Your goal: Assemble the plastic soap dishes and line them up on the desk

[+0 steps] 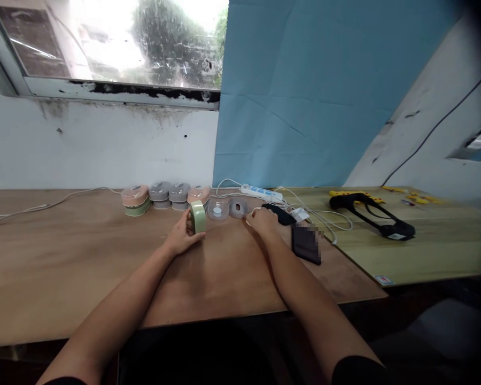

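Observation:
My left hand (179, 235) grips a pale green, shallow round-cornered container part (199, 218), held on edge above the table. Pinched fingers of my right hand (263, 220) are beside a grey container piece (238, 208); a thin pale strip shows at the fingertips, but I cannot make out what it is. Between the hands a clear plastic piece (218, 210) with a white disc in it lies on the table. Left of these stand several small two-part containers: a pink-over-green one (135, 199), grey ones (159, 194) and a pink-topped one (199, 193).
A white power strip (261, 193) with loose cables lies by the blue sheet (288, 96). Right of my right hand are a dark flat object (279, 214) and a black phone-like slab (304, 245). A black strap frame (372, 216) and yellow pieces (423, 198) lie on the adjoining table.

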`<state>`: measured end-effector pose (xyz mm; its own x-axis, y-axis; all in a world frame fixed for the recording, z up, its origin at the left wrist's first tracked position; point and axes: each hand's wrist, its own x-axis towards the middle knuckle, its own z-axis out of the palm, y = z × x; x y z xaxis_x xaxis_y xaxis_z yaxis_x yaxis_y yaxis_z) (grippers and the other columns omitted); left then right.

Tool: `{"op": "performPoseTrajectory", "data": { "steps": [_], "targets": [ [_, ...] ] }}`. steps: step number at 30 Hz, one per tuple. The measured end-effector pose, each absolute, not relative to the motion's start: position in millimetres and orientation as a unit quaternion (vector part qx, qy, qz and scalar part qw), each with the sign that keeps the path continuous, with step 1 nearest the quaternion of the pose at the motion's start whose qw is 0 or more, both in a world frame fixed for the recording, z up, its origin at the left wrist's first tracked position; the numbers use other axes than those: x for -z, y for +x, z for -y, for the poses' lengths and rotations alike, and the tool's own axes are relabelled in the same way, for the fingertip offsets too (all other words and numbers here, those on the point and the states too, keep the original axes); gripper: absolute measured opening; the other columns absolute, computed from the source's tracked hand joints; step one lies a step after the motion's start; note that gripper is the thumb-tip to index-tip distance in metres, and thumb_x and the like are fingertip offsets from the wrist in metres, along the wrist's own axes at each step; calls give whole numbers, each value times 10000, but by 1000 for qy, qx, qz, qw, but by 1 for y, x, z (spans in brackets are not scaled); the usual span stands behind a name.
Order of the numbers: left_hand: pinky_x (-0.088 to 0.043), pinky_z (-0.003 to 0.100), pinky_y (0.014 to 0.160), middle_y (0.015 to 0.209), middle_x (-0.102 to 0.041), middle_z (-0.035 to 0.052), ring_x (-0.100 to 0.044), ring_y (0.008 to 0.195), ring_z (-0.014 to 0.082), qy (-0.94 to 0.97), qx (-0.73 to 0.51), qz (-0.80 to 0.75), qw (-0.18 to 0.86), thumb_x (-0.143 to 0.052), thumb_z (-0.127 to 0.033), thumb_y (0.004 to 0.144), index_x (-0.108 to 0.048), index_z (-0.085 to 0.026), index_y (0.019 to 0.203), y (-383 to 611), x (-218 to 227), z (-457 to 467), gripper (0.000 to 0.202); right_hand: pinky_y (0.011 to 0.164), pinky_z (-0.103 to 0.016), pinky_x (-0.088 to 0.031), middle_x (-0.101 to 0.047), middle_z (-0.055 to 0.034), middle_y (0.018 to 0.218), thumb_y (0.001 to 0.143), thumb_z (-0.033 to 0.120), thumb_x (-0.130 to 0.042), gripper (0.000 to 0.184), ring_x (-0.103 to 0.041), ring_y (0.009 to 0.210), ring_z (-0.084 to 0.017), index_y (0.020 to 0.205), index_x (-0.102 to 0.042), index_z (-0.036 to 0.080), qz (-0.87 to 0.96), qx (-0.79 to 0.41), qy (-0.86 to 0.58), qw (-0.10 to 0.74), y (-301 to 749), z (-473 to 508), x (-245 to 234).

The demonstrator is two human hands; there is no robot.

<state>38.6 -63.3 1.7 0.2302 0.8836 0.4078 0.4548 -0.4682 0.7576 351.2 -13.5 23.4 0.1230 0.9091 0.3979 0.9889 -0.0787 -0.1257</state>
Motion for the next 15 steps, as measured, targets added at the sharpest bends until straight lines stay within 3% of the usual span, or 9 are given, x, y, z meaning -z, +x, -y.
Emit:
{"op": "performPoseTrajectory", "data": {
  "steps": [3,7,10,15],
  "targets": [
    [-527,386,789,1260,-559,155,-630,871,221,744,-426,-450,250,-716,-511,699,-173,-168,1497,38,-2,64,1024,881,-513,-382,-631,-228,1080,715,555,-632,468,-534,1051,-391,913,-738,144,659,127,-715,197,352,14,-21],
    [-529,381,768,1250,-569,152,-630,853,218,743,-424,-452,253,-711,-513,702,-164,-170,1500,37,0,62,1026,948,-569,-336,-611,-191,1133,752,413,-627,342,-508,1087,-364,988,-727,188,651,86,-729,191,354,11,-17],
    [-527,380,766,1258,-566,156,-630,852,217,743,-423,-452,255,-708,-511,709,-156,-168,1502,36,1,61,1024,993,-597,-300,-578,-128,1217,756,319,-616,350,-466,1156,-348,1092,-698,262,634,39,-753,169,360,6,-14],
    [-519,389,795,1281,-558,158,-630,874,220,745,-423,-455,246,-714,-506,707,-174,-181,1500,36,3,59,1013,1029,-440,-345,-507,-106,1338,737,211,-606,417,-462,1200,-310,1144,-688,256,663,23,-725,185,373,-7,-3]
  ]
}}
